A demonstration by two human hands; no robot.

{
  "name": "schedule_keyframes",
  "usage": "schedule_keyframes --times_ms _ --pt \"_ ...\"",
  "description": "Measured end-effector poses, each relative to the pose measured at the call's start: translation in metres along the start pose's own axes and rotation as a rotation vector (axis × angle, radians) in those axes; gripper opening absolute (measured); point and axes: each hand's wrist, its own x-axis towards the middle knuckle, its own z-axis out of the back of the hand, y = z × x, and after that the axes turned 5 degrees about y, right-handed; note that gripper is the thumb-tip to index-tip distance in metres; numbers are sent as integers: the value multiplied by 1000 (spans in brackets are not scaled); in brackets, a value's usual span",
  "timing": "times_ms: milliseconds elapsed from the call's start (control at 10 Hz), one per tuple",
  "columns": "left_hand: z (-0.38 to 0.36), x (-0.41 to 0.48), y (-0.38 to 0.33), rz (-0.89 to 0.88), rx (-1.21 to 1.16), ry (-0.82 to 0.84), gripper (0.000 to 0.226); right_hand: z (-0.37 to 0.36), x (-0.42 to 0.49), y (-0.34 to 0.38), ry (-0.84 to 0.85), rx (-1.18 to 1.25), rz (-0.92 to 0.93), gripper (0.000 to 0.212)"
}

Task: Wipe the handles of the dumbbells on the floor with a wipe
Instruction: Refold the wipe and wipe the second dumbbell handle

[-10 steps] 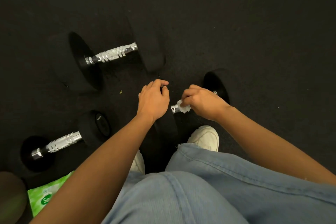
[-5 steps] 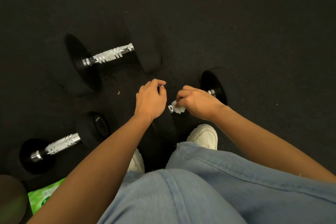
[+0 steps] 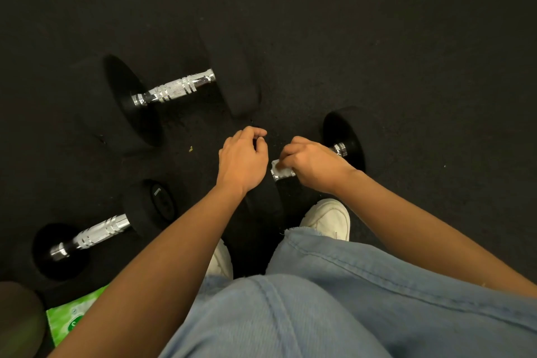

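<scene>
Three dumbbells on the dark speckled rubber floor [image 3: 406,52]. Reference: the small black-headed dumbbell with chrome handle [image 3: 344,139] lying at the person's feet, call it dumbbell A.

- Right hand [image 3: 313,166]: clenched around A's handle, with the crumpled white wipe [image 3: 281,173] pinched between fingers and bar. The wipe sticks out at the near-head end of the handle. The chrome collar at the far head is exposed, the rest of the bar is under the hand.
- Left hand [image 3: 242,163]: on top of A's near head, fingers curled over its rim, holding it. The head is dark on dark, so its outline is hard to read.
- Large black-headed dumbbell with knurled chrome handle [image 3: 171,90]: up and left of A, well apart, untouched.
- Second small black-headed dumbbell with ribbed chrome handle [image 3: 100,234]: left of A and nearer the person, untouched.
- Green plastic wipe packet [image 3: 72,317]: far lower left of A, at the frame edge, partly hidden by the left forearm.
- White shoes [image 3: 327,218]: just beside A on the near side, one on each side of its near head.
- Light blue denim trousers [image 3: 319,299]: below A, filling the bottom of the view.
</scene>
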Motion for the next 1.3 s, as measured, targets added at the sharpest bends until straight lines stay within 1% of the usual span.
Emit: schedule_keyframes --times_ms 100,300,500,600,700,800,900,1000,1100,1200,1300 --pt "0 0 -1 2 1 -1 28 3 3 2 28 -14 33 38" --pt "0 0 0 0 -6 0 28 14 1 -13 85 -33 -13 42" --pt "0 1 0 -4 1 10 28 8 3 -5 52 5 -12 41" --pt "0 1 1 -18 -26 41 30 11 0 -7 55 -12 6 40" --pt "4 0 3 -36 -45 74 33 15 -3 -14 66 -67 -40 34" --pt "8 -3 -2 -85 38 52 40 15 -6 -19 -40 121 -223 34" --pt "10 -4 -13 -176 113 23 40 22 -10 -17 -332 566 -417 28" --pt "8 -2 -28 -214 38 28 45 33 -11 -13 -384 898 -450 18" --pt "7 -4 -42 -208 -190 87 42 37 -14 -16 -300 1222 -466 15" --pt "4 -6 -47 -180 -259 117 38 38 -22 -21 -146 1512 -397 25" --pt "1 -4 -46 -202 -128 103 31 36 -29 -25 -157 1199 -387 23"
